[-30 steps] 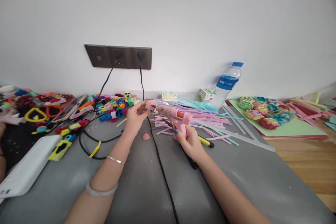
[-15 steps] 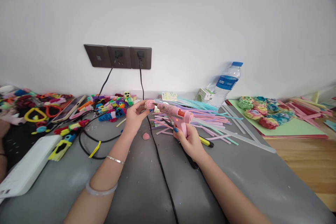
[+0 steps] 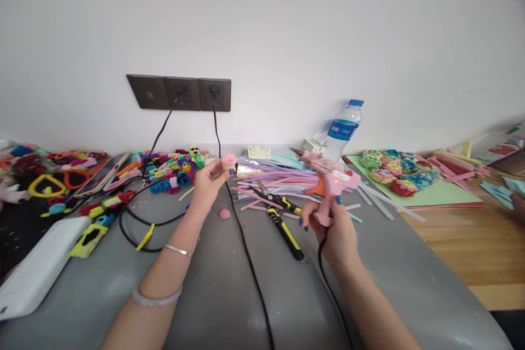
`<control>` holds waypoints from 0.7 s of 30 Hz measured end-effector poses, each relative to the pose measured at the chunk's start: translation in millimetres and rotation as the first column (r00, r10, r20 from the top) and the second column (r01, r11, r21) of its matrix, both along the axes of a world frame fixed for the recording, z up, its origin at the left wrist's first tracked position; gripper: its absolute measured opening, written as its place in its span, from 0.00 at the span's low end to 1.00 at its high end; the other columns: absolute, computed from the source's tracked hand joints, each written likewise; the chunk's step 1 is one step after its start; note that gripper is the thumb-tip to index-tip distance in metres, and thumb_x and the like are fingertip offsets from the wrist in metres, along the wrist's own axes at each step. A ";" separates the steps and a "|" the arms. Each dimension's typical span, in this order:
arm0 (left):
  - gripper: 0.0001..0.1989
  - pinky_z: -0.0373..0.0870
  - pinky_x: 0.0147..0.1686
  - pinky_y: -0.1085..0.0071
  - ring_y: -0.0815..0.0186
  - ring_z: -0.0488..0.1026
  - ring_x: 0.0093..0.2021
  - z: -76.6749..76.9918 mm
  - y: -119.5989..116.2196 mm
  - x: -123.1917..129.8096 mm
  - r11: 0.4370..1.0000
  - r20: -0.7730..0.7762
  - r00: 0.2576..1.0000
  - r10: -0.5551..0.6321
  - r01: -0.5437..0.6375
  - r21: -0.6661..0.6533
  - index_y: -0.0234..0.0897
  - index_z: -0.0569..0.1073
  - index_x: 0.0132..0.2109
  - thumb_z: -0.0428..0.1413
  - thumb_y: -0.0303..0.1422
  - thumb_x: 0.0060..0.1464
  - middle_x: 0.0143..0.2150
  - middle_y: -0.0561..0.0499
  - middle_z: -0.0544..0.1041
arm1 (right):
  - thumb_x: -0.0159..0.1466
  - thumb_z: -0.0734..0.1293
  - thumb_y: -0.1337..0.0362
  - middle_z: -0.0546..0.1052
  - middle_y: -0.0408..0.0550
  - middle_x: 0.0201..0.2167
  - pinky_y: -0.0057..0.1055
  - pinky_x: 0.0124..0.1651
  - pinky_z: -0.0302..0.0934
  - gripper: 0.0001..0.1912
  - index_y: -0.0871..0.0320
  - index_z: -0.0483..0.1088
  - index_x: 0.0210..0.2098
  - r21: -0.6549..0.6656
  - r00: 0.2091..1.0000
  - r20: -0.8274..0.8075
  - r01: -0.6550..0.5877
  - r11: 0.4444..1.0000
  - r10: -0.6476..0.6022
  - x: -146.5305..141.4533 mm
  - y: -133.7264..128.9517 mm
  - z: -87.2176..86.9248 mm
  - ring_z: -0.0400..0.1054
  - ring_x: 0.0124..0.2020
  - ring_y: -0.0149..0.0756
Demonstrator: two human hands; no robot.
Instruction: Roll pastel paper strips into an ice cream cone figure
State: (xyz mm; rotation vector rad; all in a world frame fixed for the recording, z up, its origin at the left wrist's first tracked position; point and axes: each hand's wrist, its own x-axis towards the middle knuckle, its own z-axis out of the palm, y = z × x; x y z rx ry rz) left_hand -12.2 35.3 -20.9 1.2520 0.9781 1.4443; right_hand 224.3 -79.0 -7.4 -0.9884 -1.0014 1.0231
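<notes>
Between its fingertips my left hand (image 3: pixel 208 183) pinches a small pink roll (image 3: pixel 228 161), raised above the grey table (image 3: pixel 229 295). My right hand (image 3: pixel 334 229) is wrapped around the handle of a pink glue gun (image 3: pixel 328 180), whose nozzle points up and to the left, apart from the roll. A second small pink piece (image 3: pixel 225 214) lies on the table below my left hand. Pliers (image 3: pixel 285 229) with black and yellow handles rest left of my right hand. Behind them spreads a heap of pink, purple and teal pipe cleaners (image 3: pixel 274 172).
A water bottle (image 3: pixel 343 128) leans against the wall beside a small box (image 3: pixel 313 145). Black cords run from the wall sockets (image 3: pixel 180 93). Colourful fuzzy crafts (image 3: pixel 172 175) and a white device (image 3: pixel 41 265) lie left; paper flowers (image 3: pixel 404 172) lie right. Another person's hand (image 3: pixel 517 205) shows far right.
My right hand has drawn the glue gun away to the right, off the pink roll, uncovering the pliers. My left hand still holds the roll. Another person's hand has appeared at the right edge.
</notes>
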 end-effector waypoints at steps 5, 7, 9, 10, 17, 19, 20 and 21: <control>0.26 0.76 0.48 0.60 0.54 0.77 0.50 0.4 -0.7 1.5 0.999 0.069 0.997 -0.019 0.021 -0.032 0.34 0.76 0.47 0.69 0.40 0.41 0.46 0.42 0.81 | 0.66 0.59 0.48 0.55 0.35 0.09 0.23 0.17 0.47 0.20 0.56 0.67 0.28 -0.240 0.907 -0.365 0.123 0.963 -0.207 44.8 -34.3 1.4 0.45 0.12 0.25; 0.26 0.76 0.46 0.62 0.55 0.77 0.48 0.3 -0.8 1.3 0.999 0.081 0.997 -0.010 0.013 -0.035 0.34 0.75 0.46 0.69 0.39 0.39 0.45 0.42 0.82 | 0.68 0.58 0.51 0.53 0.35 0.11 0.23 0.15 0.45 0.20 0.57 0.64 0.26 -0.319 0.840 -0.454 0.158 0.934 -0.297 61.9 -45.1 -1.1 0.44 0.12 0.25; 0.26 0.76 0.45 0.63 0.56 0.78 0.46 0.1 -0.8 1.3 0.999 0.080 0.997 -0.004 0.007 -0.039 0.34 0.75 0.45 0.70 0.40 0.38 0.43 0.43 0.82 | 0.69 0.56 0.52 0.52 0.35 0.12 0.23 0.15 0.45 0.21 0.57 0.62 0.24 -0.392 0.775 -0.514 0.167 0.905 -0.366 76.8 -52.7 -5.5 0.44 0.12 0.25; 0.26 0.76 0.45 0.63 0.57 0.78 0.45 0.0 -0.8 1.4 0.999 0.077 0.997 -0.005 0.008 -0.041 0.34 0.75 0.44 0.70 0.40 0.38 0.43 0.43 0.82 | 0.69 0.56 0.53 0.51 0.35 0.13 0.23 0.14 0.45 0.21 0.57 0.61 0.24 -0.416 0.749 -0.541 0.155 0.896 -0.381 83.3 -55.1 -8.0 0.44 0.12 0.25; 0.28 0.75 0.45 0.64 0.57 0.78 0.45 0.9 -0.9 1.4 0.998 0.074 0.997 -0.004 0.008 -0.062 0.34 0.74 0.45 0.70 0.41 0.36 0.43 0.42 0.82 | 0.66 0.61 0.55 0.51 0.35 0.17 0.22 0.16 0.51 0.21 0.56 0.53 0.21 -0.471 0.731 -0.604 -0.008 0.882 -0.316 108.3 -56.0 -18.8 0.46 0.15 0.24; 0.29 0.75 0.44 0.64 0.56 0.77 0.47 1.6 -0.4 1.0 0.998 0.079 0.997 0.008 -0.003 -0.063 0.34 0.75 0.45 0.71 0.41 0.36 0.44 0.42 0.82 | 0.63 0.64 0.53 0.50 0.35 0.18 0.23 0.17 0.52 0.23 0.56 0.52 0.20 -0.483 0.779 -0.573 -0.069 0.873 -0.256 109.9 -55.3 -18.4 0.46 0.16 0.24; 0.29 0.76 0.44 0.64 0.56 0.77 0.47 1.9 -0.2 0.7 0.998 0.080 0.997 0.013 -0.008 -0.062 0.33 0.75 0.45 0.71 0.41 0.35 0.44 0.41 0.81 | 0.62 0.65 0.52 0.50 0.36 0.18 0.23 0.17 0.53 0.23 0.56 0.52 0.19 -0.487 0.805 -0.548 -0.085 0.869 -0.228 110.4 -55.3 -17.9 0.46 0.16 0.25; 0.29 0.76 0.43 0.64 0.55 0.77 0.48 2.1 0.1 0.5 0.998 0.079 0.997 0.017 -0.012 -0.061 0.33 0.75 0.45 0.71 0.41 0.35 0.44 0.41 0.81 | 0.61 0.67 0.51 0.50 0.36 0.18 0.23 0.17 0.53 0.24 0.56 0.53 0.19 -0.491 0.832 -0.516 -0.093 0.866 -0.203 110.9 -55.6 -17.3 0.46 0.17 0.25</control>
